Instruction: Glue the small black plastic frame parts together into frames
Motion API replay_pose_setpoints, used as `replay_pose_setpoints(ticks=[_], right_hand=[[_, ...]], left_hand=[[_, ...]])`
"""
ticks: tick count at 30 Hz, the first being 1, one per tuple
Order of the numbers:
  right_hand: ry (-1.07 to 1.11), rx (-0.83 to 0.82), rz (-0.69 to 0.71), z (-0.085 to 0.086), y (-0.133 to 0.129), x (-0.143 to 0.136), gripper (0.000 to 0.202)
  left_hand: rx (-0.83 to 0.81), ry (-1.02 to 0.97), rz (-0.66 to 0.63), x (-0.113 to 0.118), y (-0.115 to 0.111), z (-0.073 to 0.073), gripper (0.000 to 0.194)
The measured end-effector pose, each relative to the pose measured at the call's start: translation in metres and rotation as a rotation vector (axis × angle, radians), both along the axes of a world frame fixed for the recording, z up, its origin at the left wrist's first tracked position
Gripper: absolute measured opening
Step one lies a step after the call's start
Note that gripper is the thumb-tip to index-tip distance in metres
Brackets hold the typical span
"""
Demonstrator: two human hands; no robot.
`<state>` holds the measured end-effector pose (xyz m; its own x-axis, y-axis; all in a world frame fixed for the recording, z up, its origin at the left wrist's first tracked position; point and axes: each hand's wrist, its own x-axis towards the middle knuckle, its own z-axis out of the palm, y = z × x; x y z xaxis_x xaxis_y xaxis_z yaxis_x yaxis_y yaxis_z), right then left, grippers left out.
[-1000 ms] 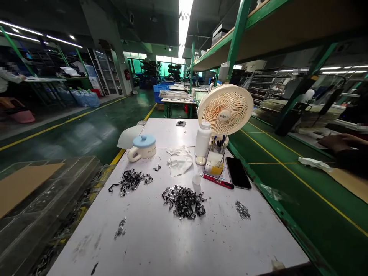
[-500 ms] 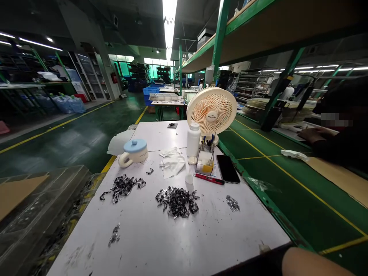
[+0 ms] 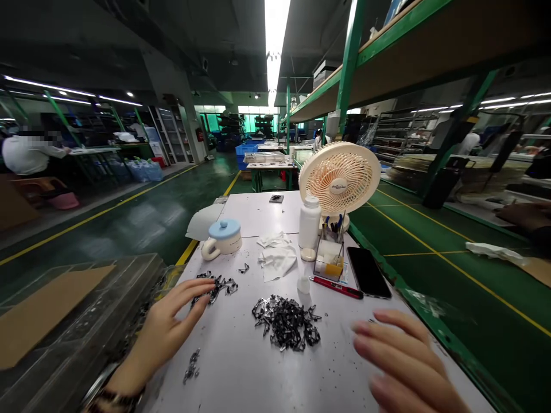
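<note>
My left hand [image 3: 166,324] reaches over the left pile of small black parts [image 3: 224,285]; its fingers are stretched out, thumb apart, and nothing shows in them. Whether the fingertips touch the pile I cannot tell. Over the right side of the table my right hand [image 3: 408,361], a little blurred, has its fingers apart and holds nothing visible. It covers most of the small silver pieces there. Between the hands lies a larger heap of small black clip-like parts [image 3: 286,321]. A few small dark metal pieces [image 3: 191,365] lie beside my left wrist.
Farther back on the table [image 3: 241,387] stand a lidded mug [image 3: 230,241], crumpled tissue [image 3: 278,263], a white bottle [image 3: 309,223], a tool holder [image 3: 329,258], a red pen-like tool [image 3: 336,287], a phone [image 3: 369,272] and a fan [image 3: 340,178]. Plastic bins [image 3: 129,292] flank the left side.
Both my hands have come in over the table, the left to the left pile, the right over the silver pieces. The view has turned slightly left.
</note>
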<state>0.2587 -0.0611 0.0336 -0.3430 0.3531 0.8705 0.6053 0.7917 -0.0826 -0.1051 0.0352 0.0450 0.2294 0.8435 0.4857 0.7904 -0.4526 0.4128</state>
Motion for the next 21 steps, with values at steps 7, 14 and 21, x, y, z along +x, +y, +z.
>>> replay_pose_setpoints(ticks=[7, 14, 21], right_hand=[[0.143, 0.08, 0.015, -0.025, 0.073, -0.028, 0.03], [0.185, -0.075, -0.057, -0.042, 0.081, -0.029, 0.029], [0.152, -0.186, -0.11, -0.042, 0.091, -0.034, 0.02]], left_hand=[[-0.322, 0.231, -0.022, 0.01, 0.078, -0.035, 0.025], [-0.354, 0.466, 0.111, 0.057, 0.13, -0.05, 0.028], [-0.353, 0.533, -0.013, 0.04, 0.127, -0.047, 0.023]])
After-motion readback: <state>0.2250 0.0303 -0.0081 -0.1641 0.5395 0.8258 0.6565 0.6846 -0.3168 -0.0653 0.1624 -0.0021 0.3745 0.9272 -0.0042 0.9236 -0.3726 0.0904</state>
